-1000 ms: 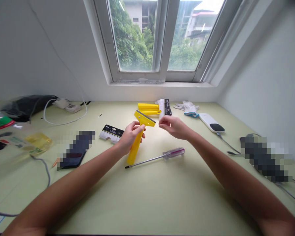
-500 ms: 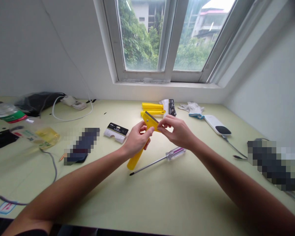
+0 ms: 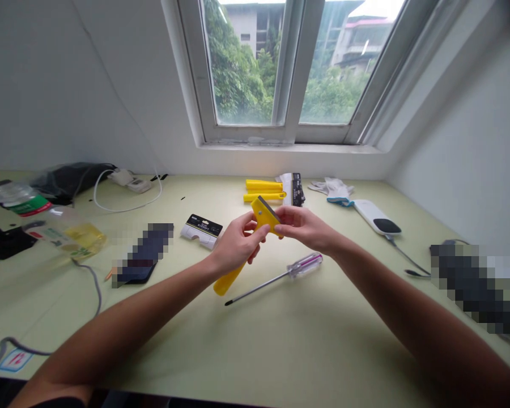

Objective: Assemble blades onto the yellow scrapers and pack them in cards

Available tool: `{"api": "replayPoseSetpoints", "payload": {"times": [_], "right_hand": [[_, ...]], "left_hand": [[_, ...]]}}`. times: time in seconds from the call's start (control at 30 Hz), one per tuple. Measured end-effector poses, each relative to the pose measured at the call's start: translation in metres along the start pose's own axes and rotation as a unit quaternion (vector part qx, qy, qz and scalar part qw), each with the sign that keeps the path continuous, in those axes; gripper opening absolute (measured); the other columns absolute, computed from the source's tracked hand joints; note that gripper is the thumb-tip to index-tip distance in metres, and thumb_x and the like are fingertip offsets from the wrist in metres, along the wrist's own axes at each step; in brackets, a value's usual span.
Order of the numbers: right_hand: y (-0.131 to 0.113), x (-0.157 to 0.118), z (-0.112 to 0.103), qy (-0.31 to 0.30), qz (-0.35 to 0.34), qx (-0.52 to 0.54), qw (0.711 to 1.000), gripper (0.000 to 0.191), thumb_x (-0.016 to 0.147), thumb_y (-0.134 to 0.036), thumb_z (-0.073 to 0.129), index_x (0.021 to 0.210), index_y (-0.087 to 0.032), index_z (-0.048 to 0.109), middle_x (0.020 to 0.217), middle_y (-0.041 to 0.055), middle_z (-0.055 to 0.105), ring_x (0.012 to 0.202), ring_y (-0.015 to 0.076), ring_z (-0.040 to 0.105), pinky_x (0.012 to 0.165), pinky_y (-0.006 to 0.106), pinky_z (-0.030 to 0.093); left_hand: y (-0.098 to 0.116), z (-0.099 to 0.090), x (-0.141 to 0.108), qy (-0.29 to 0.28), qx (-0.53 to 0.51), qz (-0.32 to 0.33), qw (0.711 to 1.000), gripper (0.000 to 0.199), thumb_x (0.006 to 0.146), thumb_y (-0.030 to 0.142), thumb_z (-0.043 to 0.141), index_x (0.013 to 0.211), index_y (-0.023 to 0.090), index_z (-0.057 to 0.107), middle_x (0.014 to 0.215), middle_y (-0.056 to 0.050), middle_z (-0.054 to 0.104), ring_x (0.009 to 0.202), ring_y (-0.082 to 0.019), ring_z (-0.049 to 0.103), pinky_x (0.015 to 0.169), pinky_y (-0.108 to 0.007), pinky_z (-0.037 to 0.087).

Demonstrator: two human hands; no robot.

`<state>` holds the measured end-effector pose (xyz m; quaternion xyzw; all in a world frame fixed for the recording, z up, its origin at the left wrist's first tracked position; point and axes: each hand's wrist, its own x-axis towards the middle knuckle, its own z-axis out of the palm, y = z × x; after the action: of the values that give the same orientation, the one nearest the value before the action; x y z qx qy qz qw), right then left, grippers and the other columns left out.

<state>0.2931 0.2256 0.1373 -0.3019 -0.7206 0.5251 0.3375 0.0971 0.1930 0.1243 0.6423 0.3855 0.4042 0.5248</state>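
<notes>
A yellow scraper (image 3: 264, 217) with a dark blade strip along its head is held up over the table, its handle slanting down to the left. My left hand (image 3: 238, 241) is closed around it where the handle meets the head, thumb on the face. The fingers of my right hand (image 3: 304, 226) pinch the right corner of the head, at the end of the blade strip. Below the hands lies a screwdriver (image 3: 280, 276) with a clear and purple handle, its tip toward the left. A black and white packaging card (image 3: 202, 228) rests left of my left hand.
At the back are more yellow scrapers (image 3: 263, 191) in packaging, white gloves (image 3: 334, 188) and a white device (image 3: 376, 217) with a cable. To the left lie a phone (image 3: 147, 252), a bottle of yellow liquid (image 3: 63, 226) and a white cable (image 3: 127, 209).
My right hand has shifted slightly, its fingers now closed more fully on the corner of the scraper's head. The scraper's handle end has swung a little to the left.
</notes>
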Motion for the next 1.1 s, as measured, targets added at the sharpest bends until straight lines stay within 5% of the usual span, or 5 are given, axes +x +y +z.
{"api": "replayPoseSetpoints", "payload": {"times": [0.43,0.63,0.77,0.9,1.1], "right_hand": [[0.019,0.003,0.028,0.087,-0.095,0.112,0.985,0.022,0.088,-0.026,0.058,0.110,-0.025,0.055,0.097,0.0020,0.060,0.082,0.0153,0.056,0.072,0.030,0.047],[0.014,-0.003,0.026,0.165,-0.183,-0.109,0.963,0.017,0.090,-0.028,0.059,0.106,-0.027,0.055,0.105,0.0046,0.058,0.100,0.0207,0.056,0.092,0.041,0.046],[0.011,-0.003,0.024,0.155,-0.167,-0.076,0.971,0.011,0.089,-0.031,0.061,0.099,-0.026,0.057,0.103,0.0045,0.059,0.102,0.0211,0.058,0.093,0.041,0.047],[0.009,-0.002,0.019,0.089,-0.109,0.074,0.987,0.042,0.087,-0.031,0.065,0.124,-0.031,0.045,0.096,0.0016,0.065,0.082,0.0167,0.063,0.078,0.037,0.053],[0.008,0.000,0.012,0.076,-0.049,0.092,0.992,0.030,0.083,-0.031,0.069,0.111,-0.019,0.066,0.104,0.0069,0.066,0.076,0.0143,0.061,0.074,0.034,0.052]], "left_hand": [[0.003,0.011,-0.005,0.068,-0.063,0.035,0.995,0.024,0.089,0.041,0.055,0.100,0.020,0.051,0.081,0.002,0.051,0.042,-0.005,0.051,0.036,-0.019,0.043],[0.007,0.011,-0.007,0.063,-0.094,0.022,0.993,0.024,0.089,0.041,0.055,0.102,0.021,0.050,0.080,0.003,0.050,0.042,-0.005,0.052,0.036,-0.020,0.044],[0.008,0.013,-0.008,0.066,-0.093,0.031,0.993,0.026,0.088,0.041,0.057,0.103,0.020,0.050,0.081,0.003,0.051,0.041,-0.005,0.051,0.036,-0.020,0.044],[0.007,0.011,-0.007,0.059,-0.090,0.037,0.994,0.027,0.089,0.043,0.056,0.101,0.019,0.050,0.082,0.002,0.052,0.041,-0.005,0.051,0.036,-0.020,0.043],[0.005,-0.002,0.000,0.047,-0.007,0.025,0.999,0.032,0.087,0.046,0.057,0.102,0.019,0.048,0.088,-0.002,0.056,0.050,-0.009,0.059,0.046,-0.025,0.052]]}}
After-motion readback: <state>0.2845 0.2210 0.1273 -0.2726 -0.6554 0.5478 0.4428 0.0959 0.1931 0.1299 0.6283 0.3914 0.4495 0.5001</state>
